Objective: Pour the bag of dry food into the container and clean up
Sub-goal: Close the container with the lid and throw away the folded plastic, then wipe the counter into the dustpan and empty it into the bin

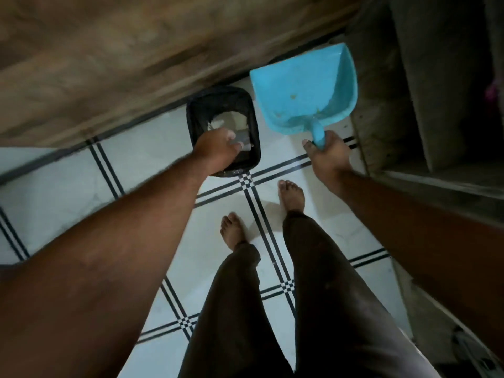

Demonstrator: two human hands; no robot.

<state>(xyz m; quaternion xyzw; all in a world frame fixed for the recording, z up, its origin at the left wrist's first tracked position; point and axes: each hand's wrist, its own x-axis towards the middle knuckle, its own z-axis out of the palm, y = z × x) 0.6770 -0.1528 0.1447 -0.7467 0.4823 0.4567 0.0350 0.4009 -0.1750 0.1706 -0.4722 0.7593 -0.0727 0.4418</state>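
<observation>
Dustpan (302, 91), blue plastic, sits upper right of centre in the frame, held up off the floor by your right hand (328, 154), whose fingers wrap round the short handle at the pan's lower end. Long axis runs from that handle up and slightly right toward the pan's open lip, so the mouth points away from you. A few yellowish crumbs and some grit lie near the back wall by the handle; rest of the pan looks bare.

Bin (223, 132), black w/ a dark liner, stands on the floor just left of the pan, centre-upper frame, close against the brown wall base. Its opening shows pale scraps inside, maybe paper or a torn bag; blur makes it hard to say which. So the bin lies left of the pan, near but not touching it. To empty the pan you'd likely swing it left over the opening and tip the lip down.

Left hand (218, 151) reaches over the bin's near rim, fingers curled; can't tell if it grips the rim/liner or just hovers.

Bare feet stand on white tiled floor (68, 181) w/ black double lines, lower centre.
</observation>
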